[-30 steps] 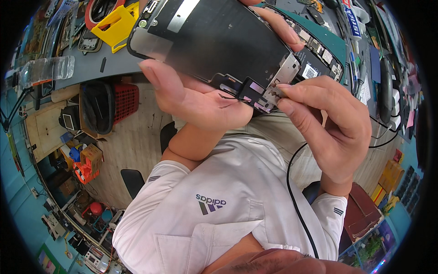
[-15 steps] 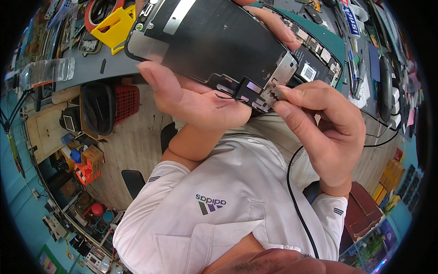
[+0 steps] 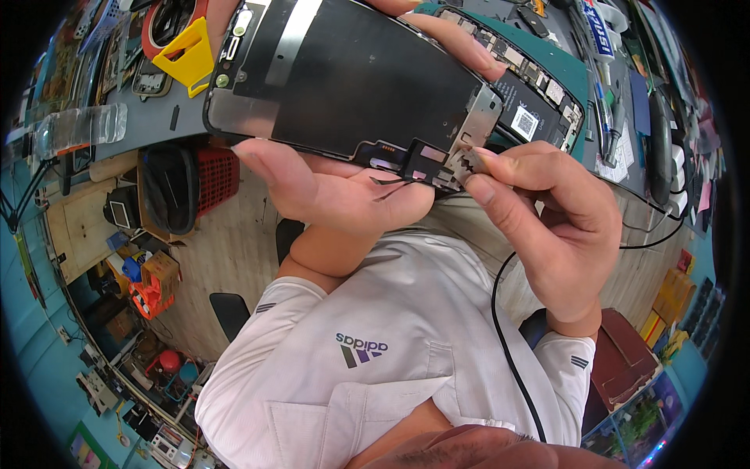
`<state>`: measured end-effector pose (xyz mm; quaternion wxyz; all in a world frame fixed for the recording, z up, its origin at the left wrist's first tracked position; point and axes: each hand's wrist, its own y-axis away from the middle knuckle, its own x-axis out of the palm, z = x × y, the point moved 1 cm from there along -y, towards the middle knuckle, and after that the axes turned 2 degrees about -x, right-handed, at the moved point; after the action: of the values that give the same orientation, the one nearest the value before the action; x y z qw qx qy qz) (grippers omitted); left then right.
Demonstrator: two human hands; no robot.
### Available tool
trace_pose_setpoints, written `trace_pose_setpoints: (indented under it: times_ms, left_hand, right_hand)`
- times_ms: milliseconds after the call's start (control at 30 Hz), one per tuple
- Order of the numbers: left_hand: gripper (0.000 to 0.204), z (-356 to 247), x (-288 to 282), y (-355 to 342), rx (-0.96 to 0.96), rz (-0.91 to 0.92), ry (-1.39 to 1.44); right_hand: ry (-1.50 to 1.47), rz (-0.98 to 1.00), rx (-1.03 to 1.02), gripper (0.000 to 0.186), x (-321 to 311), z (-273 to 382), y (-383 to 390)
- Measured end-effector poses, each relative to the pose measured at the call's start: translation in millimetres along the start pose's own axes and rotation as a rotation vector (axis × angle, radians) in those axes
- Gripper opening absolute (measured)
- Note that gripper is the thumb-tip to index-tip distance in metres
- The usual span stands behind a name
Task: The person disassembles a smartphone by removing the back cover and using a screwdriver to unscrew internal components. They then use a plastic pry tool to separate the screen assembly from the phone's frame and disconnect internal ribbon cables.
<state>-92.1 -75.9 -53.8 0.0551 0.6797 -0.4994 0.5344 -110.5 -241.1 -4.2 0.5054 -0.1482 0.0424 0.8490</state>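
My left hand (image 3: pixel 336 184) is closed round a phone screen assembly (image 3: pixel 351 78), its black back side turned up, with the thumb at the near edge and fingers over the far edge. Thin dark flex cables (image 3: pixel 391 186) stick out by the palm. At the screen's right end, my right hand (image 3: pixel 555 219) pinches a small silvery metal bracket (image 3: pixel 467 162) between thumb and forefinger, against the screen's metal end. Beyond the screen lies an opened phone body (image 3: pixel 539 86), with battery and circuit board exposed.
The phone body rests on a green mat (image 3: pixel 574 70). A yellow plastic holder (image 3: pixel 187 59) and a roll of tape (image 3: pixel 168 23) stand at the left. Tools and a glue tube (image 3: pixel 598 31) lie at the right. A black cable (image 3: pixel 508 336) hangs across my front.
The phone screen has shifted slightly left and tilted a little toward me. My right hand has moved slightly left with it, still pinching the bracket.
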Motion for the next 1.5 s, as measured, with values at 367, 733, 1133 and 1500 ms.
trace_pose_setpoints:
  times_ms: [367, 733, 1133, 1500]
  left_hand:
    - [0.079, 0, -1, 0, 0.028, 0.026, -0.007]
    - [0.079, 1, -1, 1, 0.074, 0.057, -0.015]
    - [0.079, 6, -2, 0, 0.237, 0.119, -0.012]
    - [0.079, 18, -1, -6, 0.424, 0.208, 0.111]
  right_hand:
    - [0.039, -0.003, -0.003, 0.016, 3, 0, 2]
    - [0.017, -0.010, 0.024, 0.016, 2, -1, 5]
    - [0.002, -0.017, 0.032, 0.017, 2, -5, 8]
    - [0.040, -0.029, 0.046, 0.019, 1, -1, 9]
